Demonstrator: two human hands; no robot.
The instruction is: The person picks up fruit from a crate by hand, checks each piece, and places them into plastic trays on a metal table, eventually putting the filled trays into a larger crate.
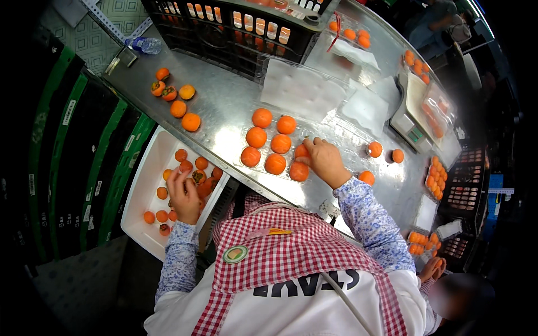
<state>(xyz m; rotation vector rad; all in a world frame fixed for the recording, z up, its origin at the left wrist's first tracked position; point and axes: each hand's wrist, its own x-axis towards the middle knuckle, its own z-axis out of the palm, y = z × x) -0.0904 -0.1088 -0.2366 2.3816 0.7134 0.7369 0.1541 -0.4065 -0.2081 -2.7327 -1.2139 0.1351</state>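
Right hand (325,159): grips persimmon (300,151), likely steadying it in clear tray (271,130)
Left hand (184,194): over white bin (139,190), left of tray; grip unclear

Smooth, softly glossy fruit (301,151) under the right fingers (311,144); just beside them, a clear, shiny plastic tray (271,130). Beneath them, the table (216,106) is smooth, reflective metal. Beyond them lies a matt, dimpled sheet (302,89). Below the left fingers (179,183), a smooth plastic bin (137,196); behind both, a matt cloth apron (297,246).

The apron (314,243) is red-and-white checked, the sleeves (367,218) blue floral.
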